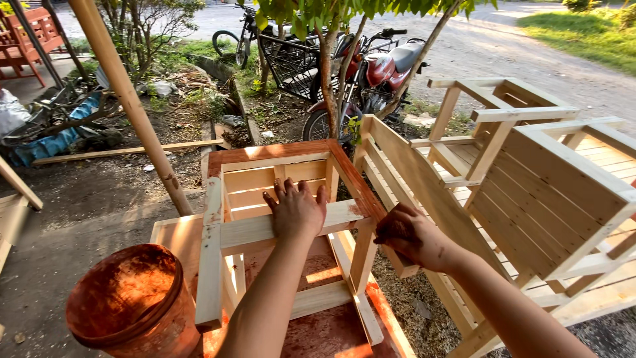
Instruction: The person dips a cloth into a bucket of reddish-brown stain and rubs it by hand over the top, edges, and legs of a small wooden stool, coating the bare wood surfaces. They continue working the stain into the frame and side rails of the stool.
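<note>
Left hand (296, 211) lies flat, palm down, fingers (289, 191) spread apart, on a pale crosspiece of the wooden chair frame (233, 174) in the middle of the view. Right hand (411, 235) sits at the frame's right corner, fingers curled together into a loose fist; can't tell if anything's inside it. Frame's top & right rails are stained reddish, rest bare wood. It stands on a stained board (318, 331). Stain-smeared bucket (132, 301) just left of frame. Unpainted chairs (530, 179) to the right, near. Red motorbike (377, 73) behind, by a tree
</note>
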Available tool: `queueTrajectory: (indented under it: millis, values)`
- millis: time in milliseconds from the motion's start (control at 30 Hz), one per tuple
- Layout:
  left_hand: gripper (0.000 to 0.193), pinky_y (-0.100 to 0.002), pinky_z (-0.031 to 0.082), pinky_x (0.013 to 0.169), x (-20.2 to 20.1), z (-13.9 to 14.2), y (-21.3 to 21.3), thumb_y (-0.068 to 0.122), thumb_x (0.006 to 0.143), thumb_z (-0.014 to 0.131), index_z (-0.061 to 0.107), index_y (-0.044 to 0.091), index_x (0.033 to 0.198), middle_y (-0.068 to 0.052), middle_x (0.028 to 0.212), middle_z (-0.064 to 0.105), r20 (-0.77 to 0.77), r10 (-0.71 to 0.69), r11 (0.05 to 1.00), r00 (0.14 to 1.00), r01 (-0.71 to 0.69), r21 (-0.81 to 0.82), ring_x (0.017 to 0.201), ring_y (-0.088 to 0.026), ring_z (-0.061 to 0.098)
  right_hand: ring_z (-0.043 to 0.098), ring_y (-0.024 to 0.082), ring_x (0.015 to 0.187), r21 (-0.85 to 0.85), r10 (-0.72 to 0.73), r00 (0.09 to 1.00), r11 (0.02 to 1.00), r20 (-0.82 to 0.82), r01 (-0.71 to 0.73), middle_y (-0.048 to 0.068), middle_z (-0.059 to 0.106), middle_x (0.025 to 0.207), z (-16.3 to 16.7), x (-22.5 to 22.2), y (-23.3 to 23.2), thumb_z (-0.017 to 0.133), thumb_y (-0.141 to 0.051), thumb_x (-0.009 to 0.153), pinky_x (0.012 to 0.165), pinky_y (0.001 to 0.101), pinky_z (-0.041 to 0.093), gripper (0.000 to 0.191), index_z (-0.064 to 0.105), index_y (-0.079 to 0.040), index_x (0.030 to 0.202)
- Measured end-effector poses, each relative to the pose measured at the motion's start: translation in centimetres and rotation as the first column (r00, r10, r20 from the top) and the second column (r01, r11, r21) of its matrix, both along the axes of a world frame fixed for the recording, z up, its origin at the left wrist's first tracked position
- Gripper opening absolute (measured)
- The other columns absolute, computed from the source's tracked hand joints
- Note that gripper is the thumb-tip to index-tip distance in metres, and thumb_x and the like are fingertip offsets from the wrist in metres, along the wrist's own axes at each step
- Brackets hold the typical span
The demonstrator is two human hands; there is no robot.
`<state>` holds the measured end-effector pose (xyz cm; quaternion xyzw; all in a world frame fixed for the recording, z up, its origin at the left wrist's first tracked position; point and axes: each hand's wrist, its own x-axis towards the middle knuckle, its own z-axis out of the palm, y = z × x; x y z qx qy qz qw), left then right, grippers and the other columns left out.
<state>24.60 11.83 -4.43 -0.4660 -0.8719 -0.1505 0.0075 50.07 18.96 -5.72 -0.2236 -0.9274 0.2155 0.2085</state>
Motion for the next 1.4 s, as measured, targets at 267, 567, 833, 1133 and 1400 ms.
queueTrajectory:
  millis: [267, 567, 833, 1133, 1400]
  values:
    - [0.072, -0.057, 0.017, 0.122, 0.3, -0.5, -0.3, 0.059, 0.103, 0.024, 0.046, 0.006, 0.147, -0.018, 0.161, 0.034, -0.071, 0.004, 1.000, 0.997, -0.003, 0.023, 0.151, -0.037, 0.025, 0.057, 0.030, 0.123, 0.019, 0.288, 0.957, 0.957, 0.020, -0.289, 0.007, 0.066, 0.123, 1.7, 4.7, -1.0, 0.078, -0.022, 0.084, 0.107, 0.0445, 0.046, 0.029, 0.074, -0.016, 0.112]
    - [0.075, -0.053, 0.016, 0.123, 0.3, -0.4, -0.3, 0.059, 0.103, 0.015, 0.037, 0.008, 0.154, -0.017, 0.163, 0.030, -0.109, 0.009, 0.999, 0.994, -0.015, -0.050, 0.153, -0.037, 0.020, 0.073, 0.028, 0.092, -0.846, -0.493, 0.709, 0.448, -0.504, -0.290, 0.015, 0.070, 0.108, 2.9, 1.9, 0.6, 0.063, -0.015, 0.081, 0.080, 0.0424, 0.063, 0.067, 0.044, -0.017, 0.145]
    - [0.075, -0.053, 0.014, 0.124, 0.3, -0.1, -0.4, 0.060, 0.103, 0.016, 0.037, 0.010, 0.154, -0.016, 0.163, 0.028, -0.103, 0.007, 0.997, 0.995, -0.015, -0.080, 0.153, -0.036, 0.019, 0.054, 0.033, 0.134, -0.188, -0.449, 0.837, 0.893, -0.312, 0.409, 0.018, 0.047, 0.154, -0.8, -0.4, 1.2, 0.075, -0.035, 0.093, 0.113, 0.0449, 0.049, 0.047, 0.062, -0.009, 0.130]
    - [0.072, -0.054, 0.019, 0.122, 0.6, -0.2, -0.8, 0.058, 0.104, 0.020, 0.047, 0.007, 0.148, -0.017, 0.160, 0.034, -0.107, -0.029, 0.998, 0.994, 0.022, -0.062, 0.152, -0.036, 0.023, 0.051, 0.042, 0.124, 0.292, -0.129, 0.991, 0.950, 0.038, 0.113, 0.019, 0.042, 0.150, 1.2, 0.5, -3.4, 0.078, -0.042, 0.072, 0.101, 0.0490, 0.045, 0.074, 0.055, -0.012, 0.136]
    - [0.072, -0.057, 0.013, 0.123, 0.2, -0.4, -0.5, 0.059, 0.102, 0.023, 0.040, 0.010, 0.153, -0.018, 0.163, 0.029, -0.084, -0.009, 0.999, 0.996, 0.006, -0.038, 0.154, -0.038, 0.017, 0.068, 0.029, 0.118, -0.166, -0.210, 0.977, 0.965, -0.040, 0.201, 0.012, 0.067, 0.128, 0.5, 1.1, 1.0, 0.075, -0.032, 0.087, 0.106, 0.0395, 0.054, 0.068, 0.045, -0.020, 0.147]
